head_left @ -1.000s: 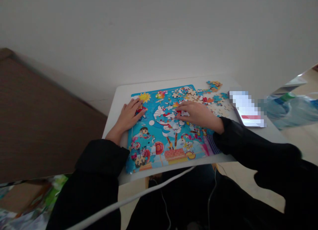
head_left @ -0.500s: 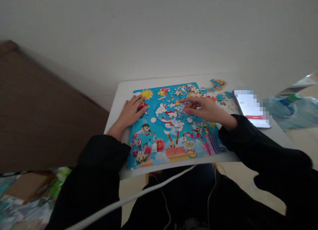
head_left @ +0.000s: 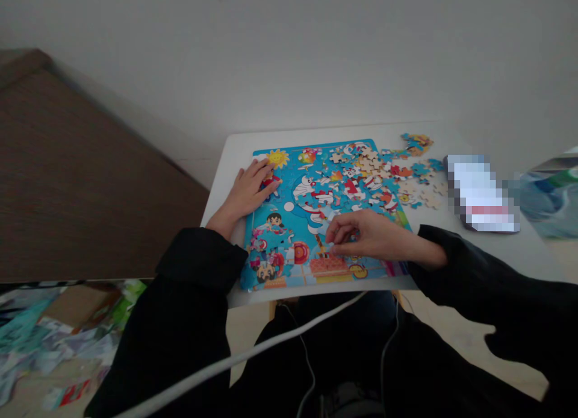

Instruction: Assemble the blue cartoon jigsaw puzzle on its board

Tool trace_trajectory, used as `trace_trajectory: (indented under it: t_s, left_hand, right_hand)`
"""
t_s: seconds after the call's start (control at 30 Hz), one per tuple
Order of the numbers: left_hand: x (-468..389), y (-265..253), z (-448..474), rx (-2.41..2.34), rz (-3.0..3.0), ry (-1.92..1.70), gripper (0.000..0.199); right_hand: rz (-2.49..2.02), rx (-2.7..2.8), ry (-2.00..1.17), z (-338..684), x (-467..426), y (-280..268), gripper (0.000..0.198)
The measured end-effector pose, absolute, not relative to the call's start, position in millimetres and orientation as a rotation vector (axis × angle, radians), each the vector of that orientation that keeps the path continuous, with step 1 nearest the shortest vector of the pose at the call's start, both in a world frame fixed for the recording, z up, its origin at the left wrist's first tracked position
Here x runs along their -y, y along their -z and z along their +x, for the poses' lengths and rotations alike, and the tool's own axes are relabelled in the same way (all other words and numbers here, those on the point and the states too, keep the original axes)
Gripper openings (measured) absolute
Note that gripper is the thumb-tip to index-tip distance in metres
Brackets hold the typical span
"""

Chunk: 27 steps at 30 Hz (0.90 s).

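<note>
A colourful cartoon jigsaw puzzle [head_left: 289,222] with a blue background lies on the white table, partly put together. My left hand [head_left: 248,189] rests flat on its left edge, fingers stretched out beside the yellow sun picture. Over the lower middle of the puzzle is my right hand [head_left: 361,237], thumb and fingers pinched close to the brick-patterned part. A small puzzle piece [head_left: 329,247] shows at those fingertips, mostly hidden by them. Loose puzzle pieces [head_left: 370,160], some with plain backs up, are heaped on the puzzle's upper right.
More loose pieces [head_left: 422,195] lie on the white table [head_left: 433,228] to the right. A phone [head_left: 483,195] with a blurred screen is beyond them. A white cable [head_left: 271,344] crosses in front of me. A brown wooden panel [head_left: 99,165] stands at the left.
My right hand has moved from the puzzle's upper middle down toward its lower middle, fingers now more curled. My left hand stays on the left edge. The whole view has shifted slightly.
</note>
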<state>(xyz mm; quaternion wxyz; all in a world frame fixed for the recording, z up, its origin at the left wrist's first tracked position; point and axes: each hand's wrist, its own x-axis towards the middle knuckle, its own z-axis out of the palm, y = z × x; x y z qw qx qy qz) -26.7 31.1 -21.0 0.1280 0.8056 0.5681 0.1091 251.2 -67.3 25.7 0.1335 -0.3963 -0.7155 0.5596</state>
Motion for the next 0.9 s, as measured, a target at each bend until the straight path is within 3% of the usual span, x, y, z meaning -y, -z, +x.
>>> trace_trajectory:
  t_s: [0.13, 0.33, 0.63, 0.9]
  left_hand:
    - [-31.0, 20.7, -26.6, -1.648, 2.35, -0.319, 0.059]
    - [-30.9, 21.3, -26.7, -1.639, 2.35, -0.342, 0.062]
    - [-30.8, 20.1, -26.2, -1.641, 2.339, -0.343, 0.06]
    - [-25.9, 13.5, -24.9, -1.64, 2.427, -0.35, 0.059]
  right_hand:
    - [-1.214, 2.064, -1.7, 251.7, 68.7, -19.7, 0.017]
    - [-1.214, 2.348, -1.294, 251.9, 68.1, -20.3, 0.017]
    - [-1.168, 2.405, -1.299, 252.6, 68.3, -21.2, 0.017]
    - [-1.091, 2.586, -1.077, 252.2, 69.1, -21.8, 0.019]
